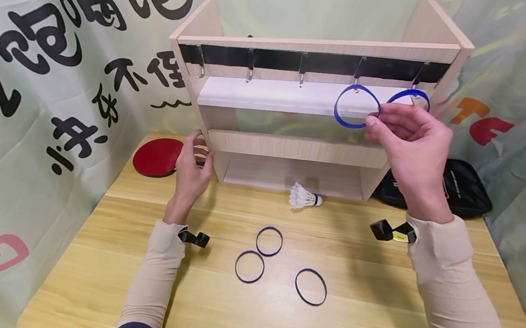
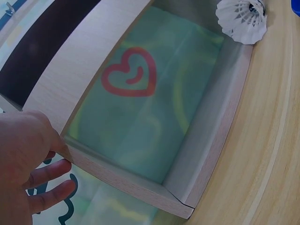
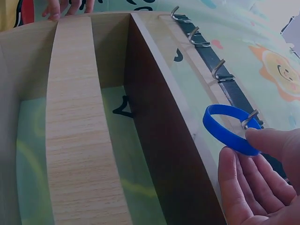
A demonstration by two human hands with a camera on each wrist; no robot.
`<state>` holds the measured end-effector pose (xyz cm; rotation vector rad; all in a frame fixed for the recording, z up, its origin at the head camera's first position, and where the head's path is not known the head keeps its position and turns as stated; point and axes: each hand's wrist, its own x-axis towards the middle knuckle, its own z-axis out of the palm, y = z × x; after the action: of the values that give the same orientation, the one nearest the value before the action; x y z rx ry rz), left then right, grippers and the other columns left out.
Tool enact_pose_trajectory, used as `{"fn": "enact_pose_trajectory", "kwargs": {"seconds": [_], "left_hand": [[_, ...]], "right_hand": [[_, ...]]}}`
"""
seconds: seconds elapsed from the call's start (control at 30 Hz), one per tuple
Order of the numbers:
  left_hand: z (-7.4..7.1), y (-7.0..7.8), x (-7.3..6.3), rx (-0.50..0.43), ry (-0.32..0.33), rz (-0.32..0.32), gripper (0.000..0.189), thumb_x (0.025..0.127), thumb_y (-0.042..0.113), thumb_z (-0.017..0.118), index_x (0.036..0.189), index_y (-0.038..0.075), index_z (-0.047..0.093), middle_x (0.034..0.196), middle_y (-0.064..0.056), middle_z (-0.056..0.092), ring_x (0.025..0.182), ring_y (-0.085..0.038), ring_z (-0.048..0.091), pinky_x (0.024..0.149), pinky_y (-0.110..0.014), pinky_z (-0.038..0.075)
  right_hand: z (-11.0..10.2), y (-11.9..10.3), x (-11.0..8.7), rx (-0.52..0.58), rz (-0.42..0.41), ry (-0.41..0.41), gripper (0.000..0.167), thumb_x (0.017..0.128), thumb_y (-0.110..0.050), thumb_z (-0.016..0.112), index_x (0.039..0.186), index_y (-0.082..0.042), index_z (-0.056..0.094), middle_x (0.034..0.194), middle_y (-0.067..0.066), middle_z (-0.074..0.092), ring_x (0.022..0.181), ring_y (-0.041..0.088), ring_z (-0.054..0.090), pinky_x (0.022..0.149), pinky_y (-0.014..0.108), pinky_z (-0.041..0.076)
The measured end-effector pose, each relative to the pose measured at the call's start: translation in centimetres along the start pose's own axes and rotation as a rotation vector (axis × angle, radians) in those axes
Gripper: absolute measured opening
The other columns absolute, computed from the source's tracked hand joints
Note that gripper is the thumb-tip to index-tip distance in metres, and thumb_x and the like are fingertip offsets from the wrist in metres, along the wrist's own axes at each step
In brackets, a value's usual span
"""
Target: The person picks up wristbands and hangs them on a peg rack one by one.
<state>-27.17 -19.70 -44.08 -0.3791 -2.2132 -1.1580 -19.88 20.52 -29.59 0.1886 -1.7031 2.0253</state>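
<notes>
Between thumb and fingertips my right hand pinches a blue wristband at its right edge. The band's top meets the second hook from the right on a small wooden rack. In the right wrist view the hook overlaps the wristband; whether it carries the band's weight I cannot tell. Behind my right fingers, another blue wristband hangs at the rightmost hook. My left hand touches the rack's left side panel, fingers loosely bent outside it in the left wrist view.
Several hooks line a black strip on the rack. Three dark blue wristbands lie on the wooden table. A shuttlecock lies before the rack, a red paddle left of it, a black case at right.
</notes>
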Motion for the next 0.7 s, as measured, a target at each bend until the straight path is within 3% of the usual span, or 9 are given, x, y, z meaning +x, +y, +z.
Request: {"fn": "enact_pose_trajectory", "kwargs": {"seconds": [0.23,0.5,0.7], "left_hand": [[0.0,-0.1,0.0,-0.007,-0.004,-0.002,0.054,0.103,0.001,0.069,0.153,0.000,0.049,0.125,-0.027,0.070,0.100,-0.040,0.075,0.082,-0.054,0.069],[0.1,-0.2,0.0,-0.014,0.000,0.006,0.054,0.103,0.000,0.069,0.153,-0.002,0.049,0.124,-0.029,0.070,0.099,-0.042,0.075,0.081,-0.055,0.069],[0.1,-0.1,0.0,-0.009,0.003,0.011,0.054,0.103,-0.001,0.069,0.153,-0.002,0.049,0.125,-0.031,0.069,0.099,-0.043,0.075,0.080,-0.059,0.068]], "right_hand": [[-0.3,0.3,-0.7,-0.039,-0.022,-0.006,0.029,0.086,-0.001,0.091,0.112,0.004,0.078,0.102,0.007,0.084,0.085,0.016,0.082,0.077,0.024,0.068],[-0.7,0.6,-2.1,-0.103,-0.034,0.000,0.021,0.087,0.000,0.090,0.104,0.003,0.077,0.095,0.005,0.083,0.073,0.014,0.078,0.073,0.018,0.065],[-1.1,1.1,-3.0,-0.129,-0.019,-0.015,0.019,0.087,0.000,0.089,0.101,0.004,0.076,0.092,0.003,0.083,0.074,0.012,0.078,0.072,0.017,0.065]]}}
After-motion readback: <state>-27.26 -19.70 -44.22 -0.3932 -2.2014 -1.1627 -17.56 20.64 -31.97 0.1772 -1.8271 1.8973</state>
